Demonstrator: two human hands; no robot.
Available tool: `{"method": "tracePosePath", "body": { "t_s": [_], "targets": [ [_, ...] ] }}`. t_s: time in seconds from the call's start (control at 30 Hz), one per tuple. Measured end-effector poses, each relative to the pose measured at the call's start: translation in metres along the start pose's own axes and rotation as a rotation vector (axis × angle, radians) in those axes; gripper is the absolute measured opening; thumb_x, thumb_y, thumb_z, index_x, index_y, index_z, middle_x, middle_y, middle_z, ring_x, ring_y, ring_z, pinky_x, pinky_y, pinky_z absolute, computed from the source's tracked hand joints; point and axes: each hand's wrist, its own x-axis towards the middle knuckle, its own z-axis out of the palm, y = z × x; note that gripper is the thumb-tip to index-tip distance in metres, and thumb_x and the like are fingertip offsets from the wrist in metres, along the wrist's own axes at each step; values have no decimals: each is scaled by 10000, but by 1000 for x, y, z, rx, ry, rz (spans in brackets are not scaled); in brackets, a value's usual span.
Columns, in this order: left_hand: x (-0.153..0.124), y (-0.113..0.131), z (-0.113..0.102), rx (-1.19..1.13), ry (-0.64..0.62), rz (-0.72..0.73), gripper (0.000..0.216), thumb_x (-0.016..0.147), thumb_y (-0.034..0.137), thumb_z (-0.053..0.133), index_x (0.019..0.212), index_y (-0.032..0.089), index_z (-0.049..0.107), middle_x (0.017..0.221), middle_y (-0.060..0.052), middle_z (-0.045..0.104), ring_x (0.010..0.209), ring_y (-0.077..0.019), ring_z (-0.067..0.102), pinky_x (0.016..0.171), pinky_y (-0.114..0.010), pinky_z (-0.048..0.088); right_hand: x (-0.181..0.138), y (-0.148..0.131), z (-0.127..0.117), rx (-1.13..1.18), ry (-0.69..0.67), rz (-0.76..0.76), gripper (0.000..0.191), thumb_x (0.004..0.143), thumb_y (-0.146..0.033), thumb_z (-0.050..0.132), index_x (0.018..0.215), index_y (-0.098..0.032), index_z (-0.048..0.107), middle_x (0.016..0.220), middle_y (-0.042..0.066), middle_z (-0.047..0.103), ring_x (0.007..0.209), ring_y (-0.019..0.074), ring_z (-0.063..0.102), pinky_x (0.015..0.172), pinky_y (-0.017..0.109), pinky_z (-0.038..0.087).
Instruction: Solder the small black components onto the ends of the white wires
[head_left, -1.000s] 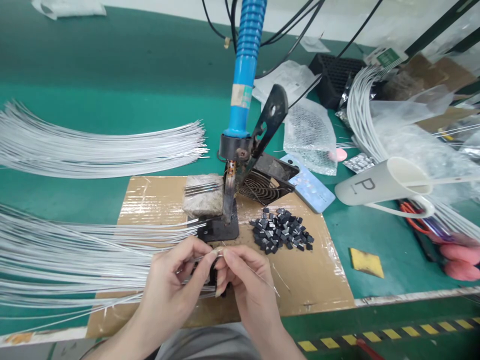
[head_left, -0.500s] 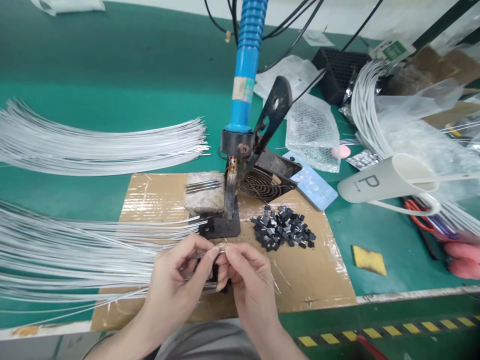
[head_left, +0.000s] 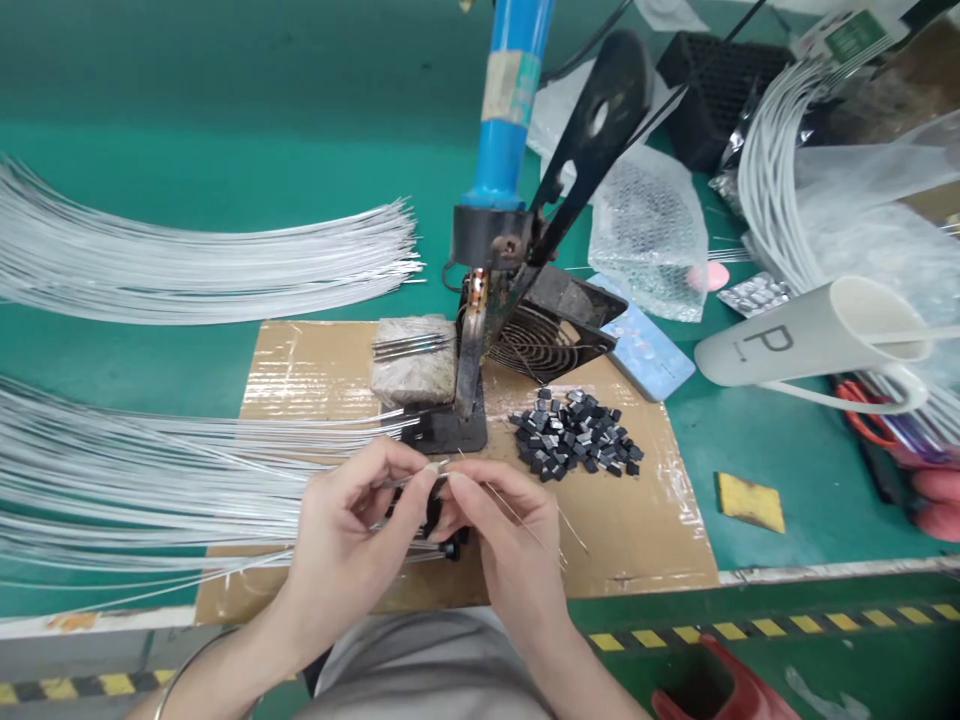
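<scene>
My left hand point(head_left: 360, 530) and my right hand point(head_left: 506, 525) meet over the cardboard, fingertips closed and almost touching. Between the left thumb and finger is the tip of a white wire point(head_left: 442, 466). The right thumb and forefinger pinch a fine thin wire point(head_left: 517, 515), whose tail runs back across that hand. Fingers partly hide the join and some black pieces point(head_left: 451, 549) below. White wires point(head_left: 187, 480) spread leftward beneath the left hand. Just beyond the fingertips stands a blue-handled soldering iron point(head_left: 499, 150), its tip point(head_left: 469, 360) pointing down.
Small black parts point(head_left: 577, 435) lie piled on the cardboard point(head_left: 637, 540). A wrapped block point(head_left: 412, 375), a fan point(head_left: 547, 335) and a phone point(head_left: 649, 350) sit behind. Another wire bundle point(head_left: 210, 270) is back left. On the right are a white cup point(head_left: 795, 340) and yellow sponge point(head_left: 750, 502).
The view has shifted, so the bench items sit higher in the picture. Both hands keep their pinch at nearly the same place over the cardboard.
</scene>
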Motion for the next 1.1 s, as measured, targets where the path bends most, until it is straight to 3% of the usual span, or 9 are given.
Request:
{"method": "tracePosePath", "body": {
  "t_s": [0.4, 0.8, 1.1],
  "targets": [
    [0, 0, -1, 70, -3, 25, 165, 897, 149, 702, 755, 212, 759, 619, 32, 729, 475, -90, 545, 455, -186, 408, -2, -3, -2, 4, -3, 21, 181, 797, -416, 969, 854, -255, 910, 658, 9, 807, 472, 129, 714, 490, 209, 647],
    [-7, -12, -2, 37, -45, 132, 210, 943, 77, 681, 857, 253, 759, 718, 66, 748, 540, -87, 574, 495, -191, 422, -5, -5, -4, -10, -16, 30, 152, 805, -400, 966, 845, -264, 912, 679, -2, 808, 463, 91, 678, 501, 181, 638],
    [-7, -7, -4, 149, -62, 121, 183, 934, 103, 687, 804, 223, 737, 641, 63, 677, 499, -82, 487, 477, -202, 377, 1, -13, -4, 58, -49, 140, 218, 742, -417, 989, 757, -224, 889, 608, 4, 768, 412, 101, 644, 414, 182, 605]
  ]
}}
